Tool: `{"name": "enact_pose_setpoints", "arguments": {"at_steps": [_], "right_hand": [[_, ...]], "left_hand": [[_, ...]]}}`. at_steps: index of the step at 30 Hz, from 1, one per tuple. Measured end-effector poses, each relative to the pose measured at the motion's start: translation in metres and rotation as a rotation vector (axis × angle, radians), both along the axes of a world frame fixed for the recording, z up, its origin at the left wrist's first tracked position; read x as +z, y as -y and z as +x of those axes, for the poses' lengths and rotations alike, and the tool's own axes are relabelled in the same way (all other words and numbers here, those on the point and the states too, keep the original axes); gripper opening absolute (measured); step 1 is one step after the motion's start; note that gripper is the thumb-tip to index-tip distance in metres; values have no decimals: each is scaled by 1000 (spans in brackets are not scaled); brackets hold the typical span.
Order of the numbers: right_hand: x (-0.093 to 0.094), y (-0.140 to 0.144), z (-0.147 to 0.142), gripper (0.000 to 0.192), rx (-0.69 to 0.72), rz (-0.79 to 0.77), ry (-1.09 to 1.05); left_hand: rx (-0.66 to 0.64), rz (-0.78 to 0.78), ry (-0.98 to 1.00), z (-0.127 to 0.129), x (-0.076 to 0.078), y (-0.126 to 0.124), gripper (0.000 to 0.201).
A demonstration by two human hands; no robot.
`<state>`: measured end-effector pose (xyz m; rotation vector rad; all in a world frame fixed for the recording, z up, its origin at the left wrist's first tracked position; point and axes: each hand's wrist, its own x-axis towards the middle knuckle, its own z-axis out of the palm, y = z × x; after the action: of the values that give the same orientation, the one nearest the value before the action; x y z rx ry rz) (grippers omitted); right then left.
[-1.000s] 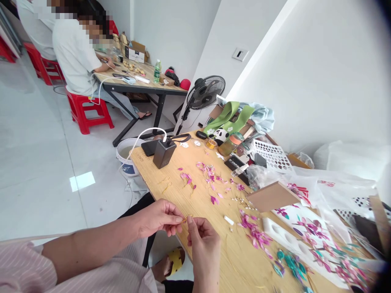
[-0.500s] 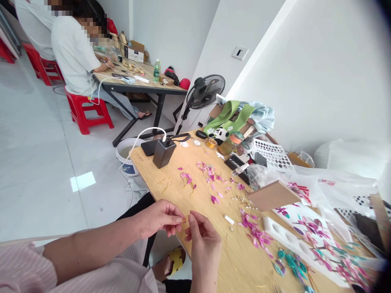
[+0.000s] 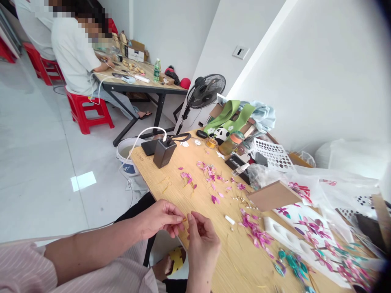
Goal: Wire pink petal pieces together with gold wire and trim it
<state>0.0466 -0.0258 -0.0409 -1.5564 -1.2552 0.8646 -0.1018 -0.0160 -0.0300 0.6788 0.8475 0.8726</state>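
My left hand [image 3: 165,218] is closed in a pinch over the near edge of the wooden table. Between its thumb and forefinger shows a tiny piece of gold wire [image 3: 184,219]. My right hand [image 3: 202,234] meets it from the right, thumb against forefinger on the same wire; its far end is hidden by the fingers. Beyond my hands lie a few thin gold wire pieces [image 3: 167,186] and a small cluster of pink petals on wire stems [image 3: 188,179]. A white stick [image 3: 229,219] rests to the right.
Pink petal bundles [image 3: 255,230], teal pieces [image 3: 295,264], a white tray [image 3: 282,234] and a brown board [image 3: 275,195] crowd the right. A black power bank [image 3: 164,152] with a white cable stands at the left corner, above a bucket [image 3: 126,156]. A co-worker [image 3: 75,49] sits farther off.
My right fingers have shifted slightly left, closer to my left fingertips, and less of the gold wire shows between them. The left hand has barely moved.
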Motion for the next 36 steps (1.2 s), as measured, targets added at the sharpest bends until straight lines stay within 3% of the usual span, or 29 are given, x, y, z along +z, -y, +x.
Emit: {"name": "enact_pose_setpoints", "arguments": {"at_steps": [8, 19, 28, 36], "right_hand": [[3, 1, -9, 35, -8, -5, -27], [3, -1, -5, 43, 13, -78, -199], [6, -2, -7, 40, 167, -151, -406], [12, -1, -8, 41, 136, -160, -412]], "left_hand": [[-20, -3, 28, 1, 6, 2, 33], [66, -54, -9, 1, 1, 1, 34], [60, -19, -73, 2, 1, 1, 34], [50, -25, -71, 2, 4, 1, 33]]}}
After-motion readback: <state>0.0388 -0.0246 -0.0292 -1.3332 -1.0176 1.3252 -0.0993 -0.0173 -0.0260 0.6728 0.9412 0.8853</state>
